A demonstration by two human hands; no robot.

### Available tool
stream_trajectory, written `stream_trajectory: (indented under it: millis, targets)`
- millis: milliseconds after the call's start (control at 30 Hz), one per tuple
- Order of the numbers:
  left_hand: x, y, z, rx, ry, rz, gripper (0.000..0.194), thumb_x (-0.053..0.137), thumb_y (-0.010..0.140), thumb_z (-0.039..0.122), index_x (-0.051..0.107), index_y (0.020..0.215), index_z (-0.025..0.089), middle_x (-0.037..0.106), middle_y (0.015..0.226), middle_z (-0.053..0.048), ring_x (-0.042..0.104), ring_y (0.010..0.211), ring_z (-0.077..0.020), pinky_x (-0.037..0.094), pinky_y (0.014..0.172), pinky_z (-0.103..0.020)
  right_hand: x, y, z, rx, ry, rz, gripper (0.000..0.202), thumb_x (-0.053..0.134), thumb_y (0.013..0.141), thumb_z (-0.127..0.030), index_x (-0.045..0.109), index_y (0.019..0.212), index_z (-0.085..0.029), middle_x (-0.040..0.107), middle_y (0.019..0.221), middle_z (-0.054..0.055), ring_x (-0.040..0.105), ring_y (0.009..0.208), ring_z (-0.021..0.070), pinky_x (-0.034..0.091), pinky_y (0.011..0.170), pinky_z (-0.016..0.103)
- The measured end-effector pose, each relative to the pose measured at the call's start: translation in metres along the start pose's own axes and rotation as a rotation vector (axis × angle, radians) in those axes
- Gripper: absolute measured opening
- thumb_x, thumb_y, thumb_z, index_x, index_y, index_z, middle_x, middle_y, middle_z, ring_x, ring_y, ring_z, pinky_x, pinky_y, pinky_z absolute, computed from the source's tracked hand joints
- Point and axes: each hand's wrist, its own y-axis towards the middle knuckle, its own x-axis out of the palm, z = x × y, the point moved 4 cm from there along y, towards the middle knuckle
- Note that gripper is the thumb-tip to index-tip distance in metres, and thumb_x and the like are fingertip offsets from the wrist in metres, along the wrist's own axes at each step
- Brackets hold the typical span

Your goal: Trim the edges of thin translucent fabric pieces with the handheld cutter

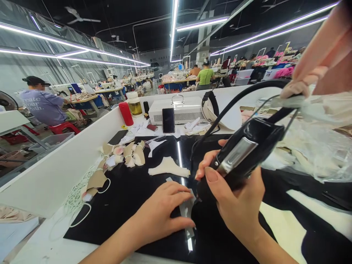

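Note:
My right hand (pixel 239 198) is wrapped round a black corded electric hand tool (pixel 242 146) with a silver plate on its side, which looks like a fabric cutter. The tool tilts down to the left, and its lower end is hidden by my fingers. My left hand (pixel 167 209) lies palm down, thumb apart from the fingers, its fingertips touching a clear narrow strip (pixel 187 209) on the glossy black sheet (pixel 121 209). Just beyond my left hand rests a cream shaped piece (pixel 169 167). Another pale cut piece (pixel 286 227) lies right of my right wrist.
Tied bundles of beige pieces (pixel 134 154) and pale cord (pixel 79 190) lie at left. Behind stand a phone (pixel 168 120), a white metal box (pixel 178 110) and a red container (pixel 125 113). Clear plastic bags (pixel 308 146) fill the right. A thick black cable (pixel 233 101) arches overhead.

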Motion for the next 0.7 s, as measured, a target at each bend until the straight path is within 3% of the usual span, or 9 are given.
stream_trajectory:
  millis: [100,200,700]
  targets:
    - [0.0048,0.0013,0.0026,-0.037,-0.022,-0.098,0.075,0.092,0.077,0.047,0.063,0.142,0.022,0.061,0.144,-0.009,0.053,0.133,-0.0279,0.04,0.121,-0.041,0.0038,0.0007,0.0,-0.014,-0.024,-0.011,0.031,0.078,0.083,-0.019,0.056,0.102,-0.028,0.07,0.082,-0.005,0.069,0.062,0.0147,0.061,0.063,0.027]
    - [0.0072,0.0001,-0.0001,-0.062,0.002,-0.154,0.079,0.092,0.078,0.046,0.061,0.146,0.023,0.057,0.15,-0.009,0.05,0.135,-0.0299,0.039,0.122,-0.043,0.0038,-0.0009,0.001,-0.018,-0.041,-0.017,0.031,0.077,0.083,-0.018,0.056,0.103,-0.027,0.07,0.08,-0.006,0.069,0.06,0.0139,0.061,0.062,0.025]
    - [0.0086,-0.0034,-0.0029,-0.063,0.003,-0.157,0.08,0.09,0.08,0.048,0.057,0.15,0.027,0.055,0.153,-0.007,0.048,0.139,-0.0288,0.037,0.123,-0.043,-0.0027,-0.0058,0.0062,0.05,-0.076,0.026,0.03,0.078,0.083,-0.024,0.059,0.105,-0.027,0.07,0.081,-0.004,0.069,0.064,0.0183,0.06,0.066,0.034]
